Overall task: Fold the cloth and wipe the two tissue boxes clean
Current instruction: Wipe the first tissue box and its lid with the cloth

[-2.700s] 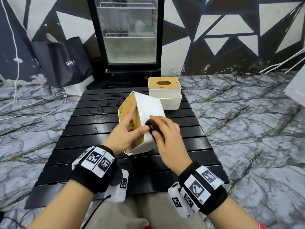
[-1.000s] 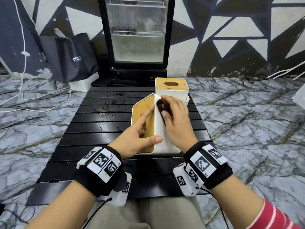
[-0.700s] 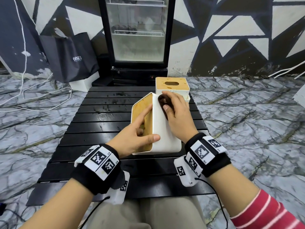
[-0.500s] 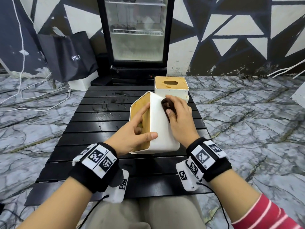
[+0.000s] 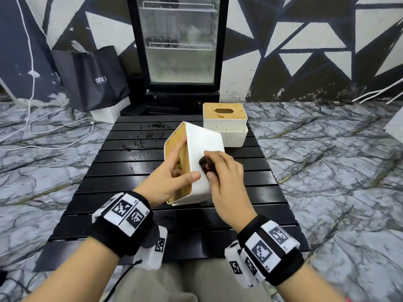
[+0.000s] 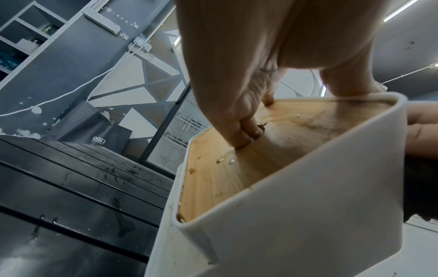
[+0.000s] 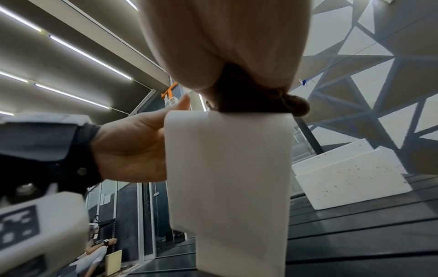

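A white tissue box (image 5: 202, 147) with a wooden lid stands tipped on its side on the black slatted table (image 5: 122, 171), lid facing left. My left hand (image 5: 174, 173) grips it, thumb on the white side, fingers on the wooden lid (image 6: 237, 168). My right hand (image 5: 220, 168) holds a bunched dark brown cloth (image 5: 206, 165) against the box's white upper face (image 7: 227, 168); the cloth (image 7: 255, 101) sits under the palm. The second tissue box (image 5: 224, 114), white with speckles and a wooden slotted top, stands upright at the table's far right.
A glass-door fridge (image 5: 178, 46) stands behind the table, a black paper bag (image 5: 91, 77) to its left. White cables (image 5: 54, 131) trail over the marble floor. The speckled box (image 7: 350, 174) is just behind the tipped one.
My right hand has slid the cloth down the box's white face from its far end toward me. The left hand keeps its grip; the box tilted slightly.
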